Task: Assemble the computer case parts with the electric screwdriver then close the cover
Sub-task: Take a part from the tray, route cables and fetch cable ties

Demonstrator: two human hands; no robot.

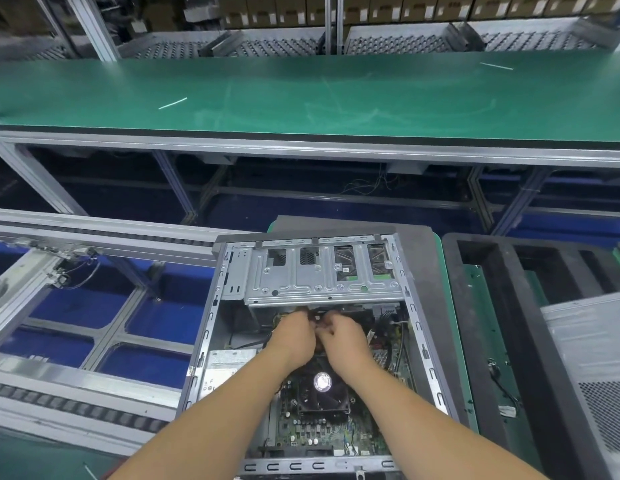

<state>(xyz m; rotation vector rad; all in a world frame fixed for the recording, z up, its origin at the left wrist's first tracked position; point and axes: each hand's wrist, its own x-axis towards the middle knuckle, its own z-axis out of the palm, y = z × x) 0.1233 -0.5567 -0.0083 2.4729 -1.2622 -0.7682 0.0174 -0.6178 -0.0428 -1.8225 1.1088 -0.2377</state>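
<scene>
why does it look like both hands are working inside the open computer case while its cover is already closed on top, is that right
Not quite. The head view shows both hands, left and right, inside the computer case, but no cover is on it: its side is open, exposing the fan and drive cage.

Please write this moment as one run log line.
open grey metal computer case | left hand, right hand both inside, under silver drive cage | cover off

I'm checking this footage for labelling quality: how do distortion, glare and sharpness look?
Head view: wide-angle bowing curves the green bench edge; soft glare streaks its surface; the case interior is shadowed under the drive cage; both hands, left hand and right hand, are slightly soft, fingers hard to resolve.
</scene>
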